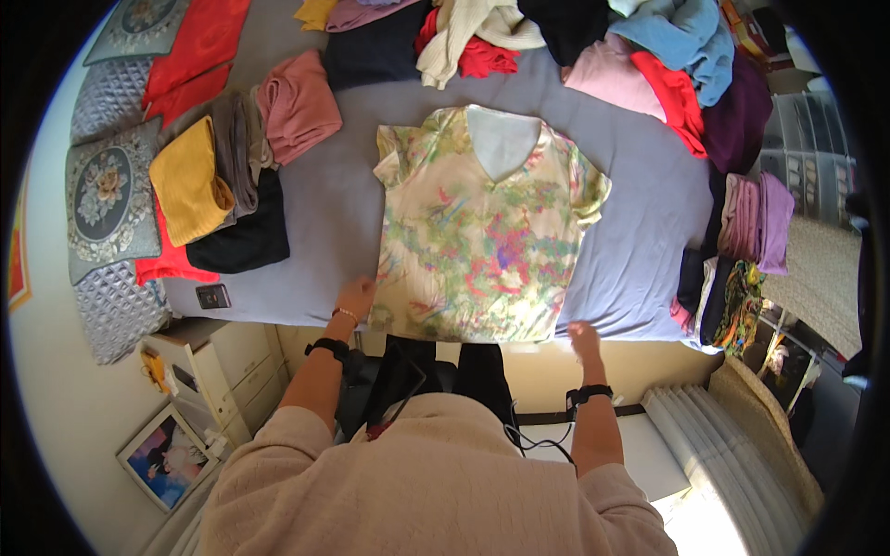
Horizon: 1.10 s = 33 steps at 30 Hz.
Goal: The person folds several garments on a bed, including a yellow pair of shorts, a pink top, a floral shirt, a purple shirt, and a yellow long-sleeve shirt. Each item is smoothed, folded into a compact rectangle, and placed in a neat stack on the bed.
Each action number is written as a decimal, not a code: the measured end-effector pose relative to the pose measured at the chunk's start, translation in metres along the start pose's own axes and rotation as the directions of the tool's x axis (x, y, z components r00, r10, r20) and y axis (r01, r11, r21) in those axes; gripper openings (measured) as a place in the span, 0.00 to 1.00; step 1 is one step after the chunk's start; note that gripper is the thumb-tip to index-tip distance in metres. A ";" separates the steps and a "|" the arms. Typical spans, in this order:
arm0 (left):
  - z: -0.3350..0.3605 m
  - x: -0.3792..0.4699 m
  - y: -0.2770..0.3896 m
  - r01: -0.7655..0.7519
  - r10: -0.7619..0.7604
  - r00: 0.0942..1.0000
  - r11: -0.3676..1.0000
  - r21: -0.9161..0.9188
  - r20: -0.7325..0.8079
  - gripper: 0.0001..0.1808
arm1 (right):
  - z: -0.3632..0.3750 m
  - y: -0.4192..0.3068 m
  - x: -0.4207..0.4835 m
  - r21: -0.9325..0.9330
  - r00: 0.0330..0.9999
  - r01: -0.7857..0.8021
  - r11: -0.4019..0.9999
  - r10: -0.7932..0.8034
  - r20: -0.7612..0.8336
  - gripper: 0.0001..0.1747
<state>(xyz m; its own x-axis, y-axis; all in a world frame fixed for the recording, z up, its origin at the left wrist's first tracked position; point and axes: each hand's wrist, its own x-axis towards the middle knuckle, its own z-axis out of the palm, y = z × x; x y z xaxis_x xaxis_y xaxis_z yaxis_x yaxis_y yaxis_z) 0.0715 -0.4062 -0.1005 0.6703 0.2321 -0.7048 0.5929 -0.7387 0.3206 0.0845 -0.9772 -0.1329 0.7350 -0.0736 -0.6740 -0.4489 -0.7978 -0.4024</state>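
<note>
A short-sleeved V-neck T-shirt with a green, pink and purple floral print lies spread flat on the grey bed sheet, its neckline away from me and its hem along the near edge of the bed. My left hand is at the shirt's lower left side, fingers curled; whether it pinches the fabric cannot be made out. Just off the lower right corner of the hem is my right hand, its fingers bent, with nothing visible in it. Both wrists wear black straps, and the left also has a beaded bracelet.
Folded yellow and pink garments lie at left, near a phone-like dark object and a floral cushion. Loose clothes, including a cream knit, line the far side. Folded purple clothes and a patterned scarf-like cloth are at right.
</note>
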 end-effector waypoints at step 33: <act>-0.132 0.241 0.117 -0.118 0.020 0.993 0.127 -0.985 -0.117 0.23 | -0.128 -0.182 0.213 0.970 0.952 0.116 0.214 0.256 -0.171 0.19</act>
<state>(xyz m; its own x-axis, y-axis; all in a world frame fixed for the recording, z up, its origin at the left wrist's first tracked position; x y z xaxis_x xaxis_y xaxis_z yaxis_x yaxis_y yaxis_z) 0.3606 -0.3532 -0.1495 0.7293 0.2898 -0.6197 0.4355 0.5020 0.7473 0.3876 -0.9248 -0.1237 0.6714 -0.3762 -0.6385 -0.5033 0.4009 -0.7655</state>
